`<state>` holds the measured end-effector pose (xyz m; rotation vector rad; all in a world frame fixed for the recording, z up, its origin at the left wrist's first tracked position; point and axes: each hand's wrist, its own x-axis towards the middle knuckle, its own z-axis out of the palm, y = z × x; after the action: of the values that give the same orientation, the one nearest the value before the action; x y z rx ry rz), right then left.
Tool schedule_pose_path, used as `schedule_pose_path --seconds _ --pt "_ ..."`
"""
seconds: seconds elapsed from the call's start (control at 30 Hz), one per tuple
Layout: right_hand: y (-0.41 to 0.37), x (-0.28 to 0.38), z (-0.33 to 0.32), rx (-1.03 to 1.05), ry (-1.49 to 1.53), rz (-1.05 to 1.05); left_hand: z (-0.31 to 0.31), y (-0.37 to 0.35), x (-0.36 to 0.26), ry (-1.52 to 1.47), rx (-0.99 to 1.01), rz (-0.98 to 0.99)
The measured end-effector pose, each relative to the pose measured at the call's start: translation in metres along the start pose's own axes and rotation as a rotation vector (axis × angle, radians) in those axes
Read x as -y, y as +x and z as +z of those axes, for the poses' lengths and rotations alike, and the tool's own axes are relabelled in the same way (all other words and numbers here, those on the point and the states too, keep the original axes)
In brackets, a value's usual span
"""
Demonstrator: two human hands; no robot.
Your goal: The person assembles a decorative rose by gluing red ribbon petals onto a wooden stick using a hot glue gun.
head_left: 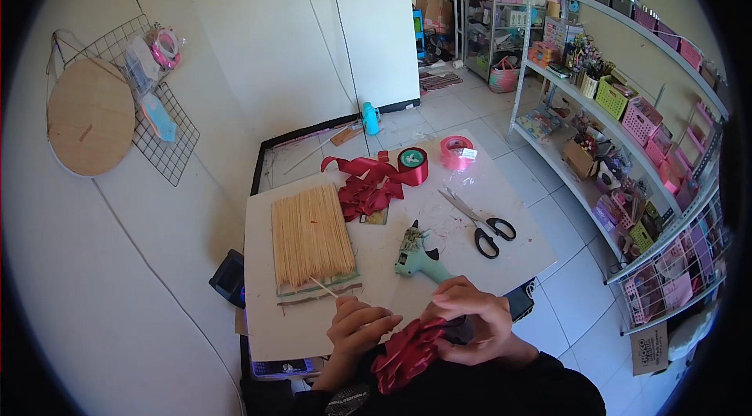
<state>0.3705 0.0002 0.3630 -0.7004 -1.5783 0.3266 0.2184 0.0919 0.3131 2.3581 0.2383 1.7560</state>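
Observation:
A thin wooden stick (pixel 325 287) juts up and left from my left hand (pixel 359 325), whose fingers are closed around its lower part. My right hand (pixel 479 323) pinches the edge of a dark red satin ribbon flower (pixel 407 355), held low in front of my body. Whether the stick joins the flower is hidden behind my left fingers. Just beyond my right hand lies a mint green glue gun (pixel 423 261), its nozzle pointing away from me. A wide bundle of wooden sticks (pixel 312 234) lies flat on the white table (pixel 384 314), ahead of my left hand.
Black-handled scissors (pixel 479 222) lie open on the right. Cut red ribbon pieces (pixel 370 195), a red ribbon roll (pixel 412 159) and a pink tape roll (pixel 457 153) are at the back. A blue flask (pixel 370 118) stands beyond; shelves (pixel 595 106) line the right.

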Motion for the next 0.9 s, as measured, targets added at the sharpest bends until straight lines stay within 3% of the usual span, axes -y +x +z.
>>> schedule_pose_path --seconds 0.2,0.27,0.3,0.33,0.43,0.53,0.67,0.77,0.9 --pt "-0.003 -0.002 -0.001 -0.002 0.024 0.065 0.007 -0.005 0.000 -0.071 -0.010 -0.056" --pt "-0.003 -0.002 -0.001 0.013 0.020 0.075 0.009 -0.007 -0.001 -0.161 0.008 -0.184" --pt "-0.003 -0.001 0.000 0.010 0.093 0.184 0.010 -0.030 0.005 -0.160 0.008 -0.182" --pt "-0.003 -0.001 0.000 0.008 0.166 0.294 0.014 -0.071 0.018 -0.230 0.148 -0.388" --pt "-0.006 -0.003 0.001 -0.062 0.436 0.433 0.021 -0.084 0.021 -0.338 0.322 -0.679" --pt "-0.019 -0.013 0.006 -0.219 0.697 0.524 0.034 -0.089 0.031 -0.391 0.292 -0.797" --pt "-0.019 -0.036 0.013 -0.164 0.679 0.447 0.042 -0.101 0.039 -0.393 0.247 -0.869" --pt "-0.028 -0.063 0.024 -0.066 -0.033 0.378 0.042 -0.106 0.040 -0.394 0.219 -0.912" --pt "-0.032 -0.067 0.040 0.073 -0.225 0.425 0.042 -0.115 0.040 -0.383 0.178 -0.968"
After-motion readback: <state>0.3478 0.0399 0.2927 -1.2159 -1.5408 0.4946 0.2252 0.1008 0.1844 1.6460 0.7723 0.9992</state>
